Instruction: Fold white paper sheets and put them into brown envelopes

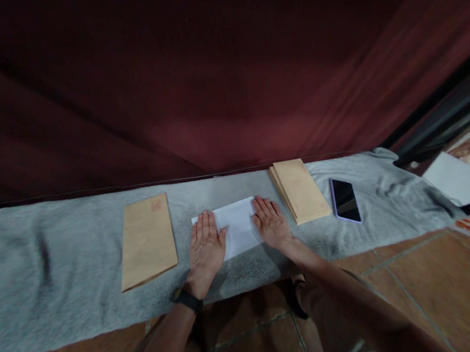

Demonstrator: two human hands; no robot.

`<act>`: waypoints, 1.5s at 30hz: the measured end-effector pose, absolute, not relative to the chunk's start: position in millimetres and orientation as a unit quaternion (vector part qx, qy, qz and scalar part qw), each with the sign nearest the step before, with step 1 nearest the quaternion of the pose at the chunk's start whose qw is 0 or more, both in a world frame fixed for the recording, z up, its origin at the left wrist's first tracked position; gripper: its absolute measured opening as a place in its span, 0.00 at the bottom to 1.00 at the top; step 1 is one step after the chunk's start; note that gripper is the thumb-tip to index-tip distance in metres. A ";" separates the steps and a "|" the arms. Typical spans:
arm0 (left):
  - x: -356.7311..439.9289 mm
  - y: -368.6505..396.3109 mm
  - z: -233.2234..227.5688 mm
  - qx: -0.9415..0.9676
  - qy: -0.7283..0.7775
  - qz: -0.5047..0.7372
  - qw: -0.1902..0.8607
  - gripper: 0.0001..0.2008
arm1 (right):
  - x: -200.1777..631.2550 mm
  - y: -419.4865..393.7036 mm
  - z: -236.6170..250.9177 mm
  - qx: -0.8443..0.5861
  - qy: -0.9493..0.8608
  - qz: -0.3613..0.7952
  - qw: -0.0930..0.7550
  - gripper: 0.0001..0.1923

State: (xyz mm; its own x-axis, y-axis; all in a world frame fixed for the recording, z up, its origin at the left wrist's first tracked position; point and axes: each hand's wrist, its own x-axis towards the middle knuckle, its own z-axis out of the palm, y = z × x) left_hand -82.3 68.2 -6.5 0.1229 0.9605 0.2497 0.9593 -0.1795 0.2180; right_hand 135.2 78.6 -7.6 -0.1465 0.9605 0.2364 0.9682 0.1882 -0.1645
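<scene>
A sheet of white paper (238,228) lies on the grey cloth in front of me, perhaps folded; I cannot tell for sure. My left hand (206,245) rests flat on its left end, fingers stretched out and thumb pointing inward. On the right end lies my right hand (271,223), also flat with the fingers extended. To the left of the paper is a brown envelope (147,241) with a small red mark near its top corner. Close to my right hand, several brown envelopes (303,191) lie stacked.
A long grey cloth (78,258) covers the narrow surface. Right of the stacked envelopes lies a phone (345,200) with a purple edge. A dark red curtain (207,88) hangs behind. White paper (458,178) is at far right, above the tiled floor (445,281).
</scene>
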 end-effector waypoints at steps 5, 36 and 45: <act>-88.8 66.8 -5.4 0.752 0.641 0.151 -0.023 0.32 | 146.3 77.2 -5.6 -0.645 -0.751 -0.028 0.140 0.28; -58.1 57.3 7.7 0.813 0.572 0.107 0.006 0.27 | 104.6 76.0 -7.5 -0.558 -0.815 -0.005 0.157 0.27; -70.2 56.3 8.4 0.791 0.604 0.095 0.008 0.30 | 115.0 76.2 -7.4 -0.583 -0.799 -0.007 0.147 0.29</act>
